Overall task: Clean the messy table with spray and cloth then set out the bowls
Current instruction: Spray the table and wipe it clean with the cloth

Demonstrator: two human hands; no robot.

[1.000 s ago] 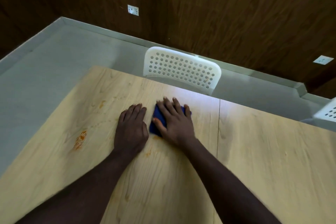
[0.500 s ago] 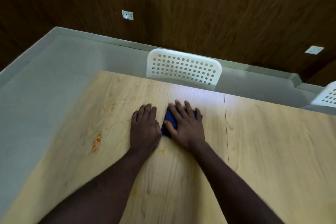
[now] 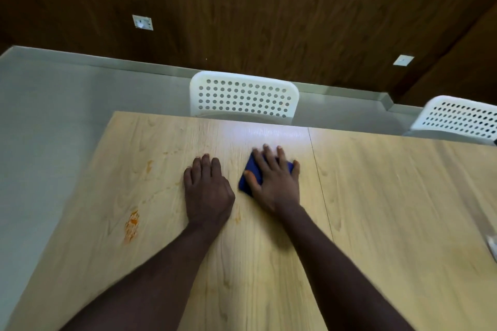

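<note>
My right hand (image 3: 277,180) lies flat with spread fingers on a folded blue cloth (image 3: 250,176), pressing it onto the light wooden table (image 3: 390,209). My left hand (image 3: 207,188) rests palm down on the bare tabletop just left of the cloth, fingers straight and together. An orange smear (image 3: 131,224) marks the table to the left of my left arm, and fainter orange traces (image 3: 149,165) lie farther up. A small orange spot (image 3: 238,216) sits between my wrists. No spray bottle or bowls are in view.
A white perforated chair (image 3: 243,95) stands at the table's far edge, and a second one (image 3: 457,118) at the far right. A seam (image 3: 320,185) splits the tabletop right of my right hand. A pale object (image 3: 493,246) pokes in at the right edge. Grey floor lies left.
My right hand has slid the blue cloth to the right, opening a gap between the two hands. The view has shifted, bringing the second chair into sight.
</note>
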